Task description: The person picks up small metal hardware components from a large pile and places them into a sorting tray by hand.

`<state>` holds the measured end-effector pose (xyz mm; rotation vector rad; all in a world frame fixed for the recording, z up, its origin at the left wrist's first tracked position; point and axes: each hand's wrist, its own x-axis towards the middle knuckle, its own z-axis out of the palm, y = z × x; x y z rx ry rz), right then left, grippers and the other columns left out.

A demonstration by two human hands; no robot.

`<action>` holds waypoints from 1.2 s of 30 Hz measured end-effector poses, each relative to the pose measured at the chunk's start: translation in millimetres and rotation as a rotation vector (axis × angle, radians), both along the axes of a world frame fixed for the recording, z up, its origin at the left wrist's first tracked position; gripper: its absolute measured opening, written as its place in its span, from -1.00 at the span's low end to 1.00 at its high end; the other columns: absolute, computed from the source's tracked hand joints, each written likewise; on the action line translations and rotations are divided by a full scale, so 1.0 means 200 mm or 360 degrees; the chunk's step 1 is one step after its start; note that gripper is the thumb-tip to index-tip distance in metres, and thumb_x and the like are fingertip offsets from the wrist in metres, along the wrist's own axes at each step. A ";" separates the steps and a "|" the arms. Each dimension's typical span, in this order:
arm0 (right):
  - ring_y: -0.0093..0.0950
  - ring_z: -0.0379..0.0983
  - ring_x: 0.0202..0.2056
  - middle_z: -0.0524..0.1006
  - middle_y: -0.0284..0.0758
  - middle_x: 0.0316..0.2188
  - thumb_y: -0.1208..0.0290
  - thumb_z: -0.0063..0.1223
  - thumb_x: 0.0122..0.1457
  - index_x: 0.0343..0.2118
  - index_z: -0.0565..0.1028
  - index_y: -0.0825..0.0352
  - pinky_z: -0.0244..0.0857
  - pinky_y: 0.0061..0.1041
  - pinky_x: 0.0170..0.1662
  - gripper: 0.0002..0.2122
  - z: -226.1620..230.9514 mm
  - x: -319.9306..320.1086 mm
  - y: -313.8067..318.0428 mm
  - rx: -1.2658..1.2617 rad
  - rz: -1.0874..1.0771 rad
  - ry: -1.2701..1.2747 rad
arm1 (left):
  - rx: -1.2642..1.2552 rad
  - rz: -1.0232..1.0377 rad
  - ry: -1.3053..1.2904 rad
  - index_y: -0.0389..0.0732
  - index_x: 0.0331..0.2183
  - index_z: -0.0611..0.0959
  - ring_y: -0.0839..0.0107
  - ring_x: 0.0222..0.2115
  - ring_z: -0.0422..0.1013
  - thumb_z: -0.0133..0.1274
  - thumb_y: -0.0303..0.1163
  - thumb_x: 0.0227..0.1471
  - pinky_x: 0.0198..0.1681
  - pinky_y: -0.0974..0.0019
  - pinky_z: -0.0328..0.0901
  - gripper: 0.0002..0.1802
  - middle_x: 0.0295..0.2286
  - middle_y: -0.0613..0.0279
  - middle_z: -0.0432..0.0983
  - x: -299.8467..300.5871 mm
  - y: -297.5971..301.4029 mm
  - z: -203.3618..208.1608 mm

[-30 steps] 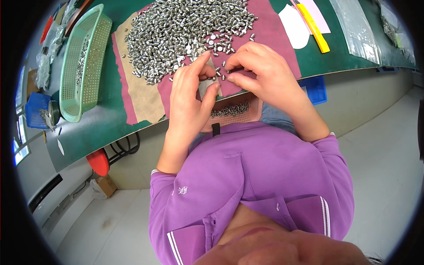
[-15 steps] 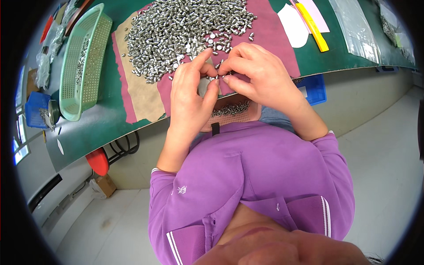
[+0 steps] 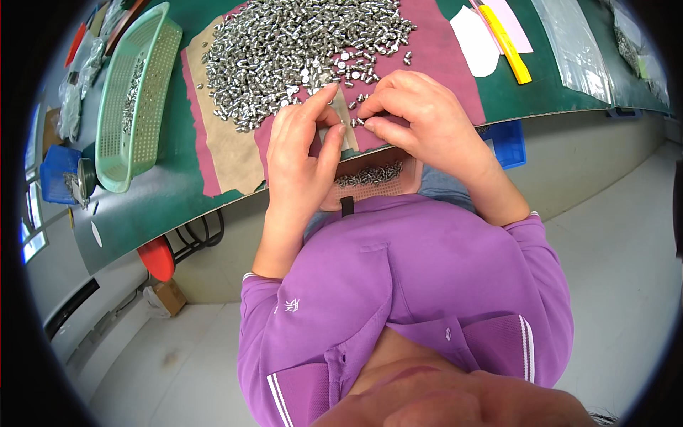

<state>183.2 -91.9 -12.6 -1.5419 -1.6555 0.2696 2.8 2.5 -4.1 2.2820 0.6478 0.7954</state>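
Observation:
A large heap of small silver metal parts (image 3: 284, 57), some with round flat heads, lies on a maroon and tan cloth (image 3: 235, 160). At the heap's near edge, my right hand (image 3: 423, 117) pinches one small silver metal part (image 3: 358, 122) between thumb and forefinger. Just to its left is my left hand (image 3: 299, 153), with thumb and forefinger apart and nothing visible between them. Below the table edge, in front of my body, a pink basket (image 3: 388, 191) holds many small dark metal pieces (image 3: 370, 175).
A long green basket (image 3: 158, 107) with metal pieces stands at the left. Blue bins sit at the far left (image 3: 57, 174) and under the table's right side (image 3: 509, 146). A yellow cutter knife (image 3: 506, 44), white paper (image 3: 475, 50) and clear plastic bags (image 3: 573, 53) lie at the right.
My hands were together at a small part and have separated. The left hand has shifted slightly left and its fingers are free; the right hand keeps a part in its pinch.

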 end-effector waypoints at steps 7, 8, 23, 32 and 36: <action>-0.28 0.44 -0.29 0.46 -0.32 -0.41 0.45 0.18 0.00 -0.37 0.54 0.28 0.35 -0.29 -0.19 -0.88 0.02 -0.01 0.00 -0.0009 -0.0037 0.0089 | 0.0242 0.0052 -0.0002 -0.19 -0.12 0.61 0.28 -0.39 0.38 0.22 -0.61 -0.15 -0.29 0.24 0.30 -0.55 -0.42 0.27 0.50 0.02 0.03 -0.01; -0.28 0.44 -0.28 0.45 -0.32 -0.40 0.44 0.18 0.00 -0.37 0.54 0.28 0.35 -0.30 -0.19 -0.87 0.03 -0.01 0.00 -0.0018 -0.0046 0.0106 | 0.0266 0.0031 -0.0001 -0.21 -0.18 0.62 0.25 -0.38 0.39 0.23 -0.60 -0.16 -0.27 0.22 0.30 -0.61 -0.39 0.25 0.50 0.02 0.03 0.00; -0.28 0.43 -0.29 0.44 -0.34 -0.38 0.35 0.27 -0.07 -0.35 0.56 0.25 0.33 -0.29 -0.20 -0.80 0.01 -0.04 0.01 -0.0017 -0.0057 -0.0056 | 0.0168 0.0018 0.0128 -0.23 -0.40 0.63 0.19 -0.28 0.37 0.33 -0.53 -0.26 -0.20 0.19 0.28 -0.73 -0.33 0.20 0.46 0.00 0.01 0.01; -0.28 0.43 -0.23 0.46 -0.33 -0.37 0.40 0.27 -0.05 -0.34 0.56 0.27 0.32 -0.29 -0.13 -0.81 0.04 0.00 -0.02 -0.0067 -0.0070 0.0047 | 0.0224 0.0023 0.0095 -0.21 -0.39 0.65 0.20 -0.27 0.36 0.37 -0.49 -0.29 -0.20 0.19 0.28 -0.70 -0.31 0.22 0.46 -0.01 0.02 0.01; -0.28 0.43 -0.23 0.47 -0.33 -0.37 0.42 0.25 -0.03 -0.35 0.57 0.27 0.32 -0.29 -0.13 -0.84 0.04 0.00 -0.02 -0.0075 -0.0061 0.0048 | 0.0245 0.0017 0.0090 -0.21 -0.40 0.65 0.20 -0.26 0.37 0.37 -0.49 -0.29 -0.20 0.18 0.28 -0.71 -0.31 0.21 0.46 -0.01 0.02 0.00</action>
